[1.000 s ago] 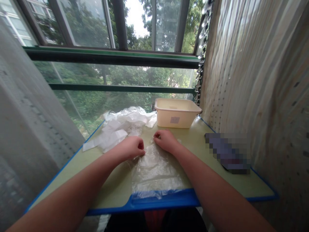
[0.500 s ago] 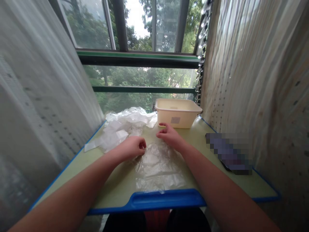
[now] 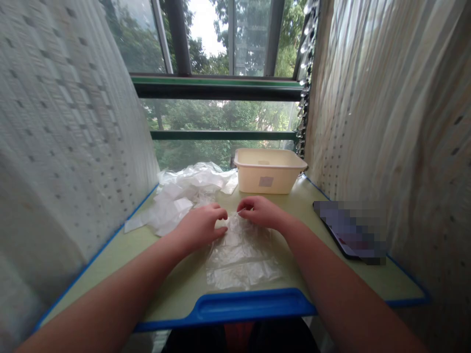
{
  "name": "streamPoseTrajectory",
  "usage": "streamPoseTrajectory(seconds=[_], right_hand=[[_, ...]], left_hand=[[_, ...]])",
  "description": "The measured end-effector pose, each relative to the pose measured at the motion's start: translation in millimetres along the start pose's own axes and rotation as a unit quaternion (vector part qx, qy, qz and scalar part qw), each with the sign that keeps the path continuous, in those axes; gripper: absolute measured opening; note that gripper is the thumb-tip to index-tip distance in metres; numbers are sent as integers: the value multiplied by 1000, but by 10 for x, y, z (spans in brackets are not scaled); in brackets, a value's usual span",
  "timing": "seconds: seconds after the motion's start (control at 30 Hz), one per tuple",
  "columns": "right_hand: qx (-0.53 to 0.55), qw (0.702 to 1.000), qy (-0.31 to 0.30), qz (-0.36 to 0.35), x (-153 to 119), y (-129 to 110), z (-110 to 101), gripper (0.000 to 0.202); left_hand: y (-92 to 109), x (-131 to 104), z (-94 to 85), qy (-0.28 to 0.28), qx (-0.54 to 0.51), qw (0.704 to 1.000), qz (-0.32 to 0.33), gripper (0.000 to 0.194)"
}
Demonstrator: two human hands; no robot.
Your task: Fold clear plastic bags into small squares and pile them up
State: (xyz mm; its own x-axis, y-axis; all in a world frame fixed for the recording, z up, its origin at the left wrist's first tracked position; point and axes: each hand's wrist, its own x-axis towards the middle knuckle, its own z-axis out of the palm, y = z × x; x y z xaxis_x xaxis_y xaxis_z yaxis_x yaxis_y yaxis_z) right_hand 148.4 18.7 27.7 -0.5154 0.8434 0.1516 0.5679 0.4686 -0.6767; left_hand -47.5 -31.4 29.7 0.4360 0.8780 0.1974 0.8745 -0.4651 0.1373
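Note:
A clear, wrinkled plastic bag (image 3: 243, 260) lies flat on the green table between my forearms. My right hand (image 3: 259, 212) pinches the far edge of this bag, fingertips together. At the bag's far left corner my left hand (image 3: 206, 224) has its thumb and fingers apart, with nothing between them. Beyond my left hand is a loose heap of crumpled clear and white plastic bags (image 3: 176, 193).
A cream plastic tub (image 3: 270, 171) stands at the back of the table (image 3: 169, 294), which has a blue rim. A phone-like dark object (image 3: 349, 233), partly pixelated, lies on the right. Curtains hang on both sides, and a window is behind.
My right hand has come down and nearer to me, and its fingers have closed on the bag's far edge. My left hand's thumb and fingers have spread apart.

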Motion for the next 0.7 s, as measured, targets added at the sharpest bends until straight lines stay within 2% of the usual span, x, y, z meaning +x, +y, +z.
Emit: streamPoseTrajectory(seconds=[0.1, 0.2, 0.37, 0.53, 0.7], right_hand=[[-20, 1000, -9, 14, -40, -54, 1, 15], [-49, 998, -32, 15, -78, -99, -3, 15], [-56, 998, -22, 2, -87, -96, -8, 16], [-37, 999, 6, -11, -56, -54, 17, 15], [-84, 995, 45, -1, -41, -41, -17, 15]], left_hand=[[60, 8, 37, -25, 43, 997, 54, 22], [90, 22, 58, -46, 89, 992, 78, 24], [86, 17, 58, -36, 126, 989, 75, 21], [99, 9, 66, -7, 103, 992, 76, 21], [109, 24, 98, -33, 77, 994, 66, 29]])
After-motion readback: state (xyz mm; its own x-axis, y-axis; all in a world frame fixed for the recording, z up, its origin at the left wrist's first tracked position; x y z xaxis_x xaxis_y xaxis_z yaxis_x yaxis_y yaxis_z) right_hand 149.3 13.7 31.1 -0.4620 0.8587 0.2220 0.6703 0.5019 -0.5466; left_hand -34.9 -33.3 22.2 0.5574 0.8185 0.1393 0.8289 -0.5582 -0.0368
